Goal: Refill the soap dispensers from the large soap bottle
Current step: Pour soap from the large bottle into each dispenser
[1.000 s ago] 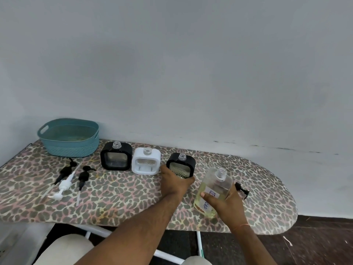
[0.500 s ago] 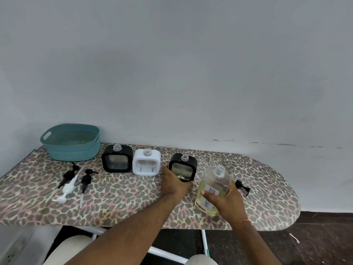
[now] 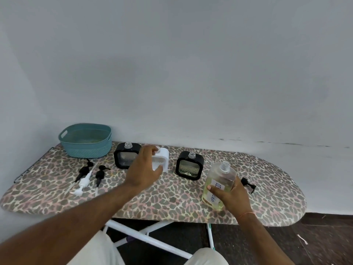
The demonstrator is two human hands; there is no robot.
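Observation:
The large clear soap bottle, uncapped and holding yellowish liquid, stands on the leopard-print ironing board; my right hand grips its lower body. My left hand wraps around the white square dispenser, thumb at its lower front, fingers by its neck. A black dispenser stands just left of it, partly behind my hand. A second black dispenser stands alone between the white one and the bottle. All the necks that show are open.
A teal basket sits at the board's back left. Two black pump heads and a white one lie at front left. Another black pump lies right of the bottle. A wall runs close behind.
My left hand let go of the right black dispenser and moved left onto the white one. My right hand stayed on the soap bottle.

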